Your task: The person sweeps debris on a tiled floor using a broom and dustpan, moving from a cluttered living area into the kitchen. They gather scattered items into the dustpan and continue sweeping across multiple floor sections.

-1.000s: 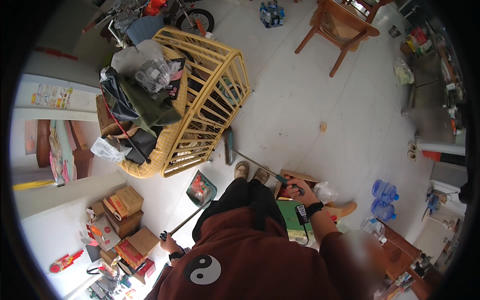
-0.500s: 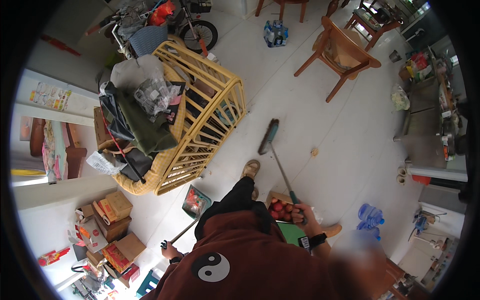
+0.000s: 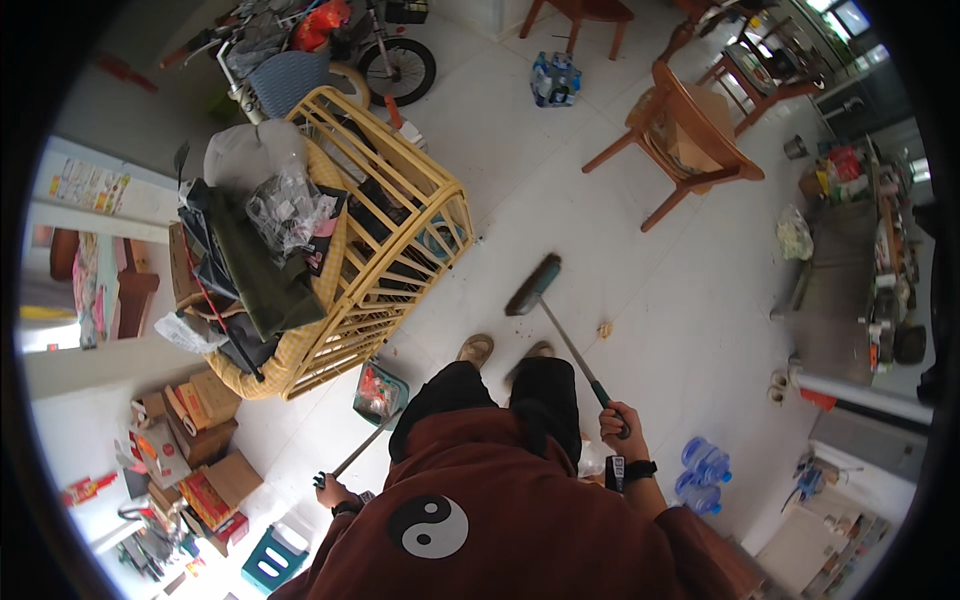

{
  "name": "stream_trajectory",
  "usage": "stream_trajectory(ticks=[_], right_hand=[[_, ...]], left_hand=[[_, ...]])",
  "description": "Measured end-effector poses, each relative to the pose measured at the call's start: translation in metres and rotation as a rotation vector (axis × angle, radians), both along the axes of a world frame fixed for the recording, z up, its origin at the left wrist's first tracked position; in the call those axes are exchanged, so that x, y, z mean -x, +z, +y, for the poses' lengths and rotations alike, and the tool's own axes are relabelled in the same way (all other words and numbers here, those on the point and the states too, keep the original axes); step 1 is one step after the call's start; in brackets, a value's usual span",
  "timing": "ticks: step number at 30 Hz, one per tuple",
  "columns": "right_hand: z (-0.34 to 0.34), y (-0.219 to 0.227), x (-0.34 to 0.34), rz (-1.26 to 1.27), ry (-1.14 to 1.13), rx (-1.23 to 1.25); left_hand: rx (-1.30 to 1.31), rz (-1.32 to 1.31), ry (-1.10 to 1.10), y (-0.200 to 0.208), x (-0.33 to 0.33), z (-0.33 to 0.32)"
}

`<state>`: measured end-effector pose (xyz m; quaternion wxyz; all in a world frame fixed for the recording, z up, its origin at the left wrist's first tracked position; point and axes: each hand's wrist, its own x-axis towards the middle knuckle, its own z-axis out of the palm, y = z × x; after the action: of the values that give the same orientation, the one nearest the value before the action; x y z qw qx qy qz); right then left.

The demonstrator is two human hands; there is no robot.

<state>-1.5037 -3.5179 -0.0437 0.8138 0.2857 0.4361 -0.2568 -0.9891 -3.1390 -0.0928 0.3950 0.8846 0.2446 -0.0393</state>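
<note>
Gripping two-handed. Right hand [image 3: 624, 428]: fingers wrapped round the top of a broom [image 3: 570, 345], forearm [image 3: 648, 495] angled forward and slightly inward, dark band [image 3: 640, 470] at the wrist. Left hand [image 3: 335, 493]: out to the side and lower in view, fingers clamped on the handle end of a dustpan [image 3: 374, 414]. Broom head [image 3: 533, 286] down at the pale floor [image 3: 660, 300], ahead of the sandals [image 3: 476, 349]; dustpan, litter [image 3: 378, 388] inside, near a yellow slatted crib [image 3: 398, 243].

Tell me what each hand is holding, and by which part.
The right hand holds the broom by the dark green grip at the handle's upper end; the left hand holds the dustpan near the far end of its long handle.
</note>
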Motion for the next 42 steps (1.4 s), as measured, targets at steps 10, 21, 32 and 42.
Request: stream_trajectory(ticks=[10, 21, 32, 42], right_hand=[[-0.122, -0.013, 0.085, -0.018, 0.553, 0.151], [-0.222, -0.097, 0.117, 0.83, 1.837, 0.914], [-0.314, -0.085, 0.062, 1.045, 1.903, 1.447], [-0.465, -0.162, -0.187, 1.114, 1.982, 1.754]], left_hand=[[0.158, -0.157, 0.257, 0.016, 0.166, -0.062], [-0.028, -0.19, 0.011, 0.019, 0.298, -0.113], [0.24, -0.031, 0.132, 0.015, 0.351, -0.172], [-0.051, -0.083, 0.038, 0.08, 0.4, -0.297]])
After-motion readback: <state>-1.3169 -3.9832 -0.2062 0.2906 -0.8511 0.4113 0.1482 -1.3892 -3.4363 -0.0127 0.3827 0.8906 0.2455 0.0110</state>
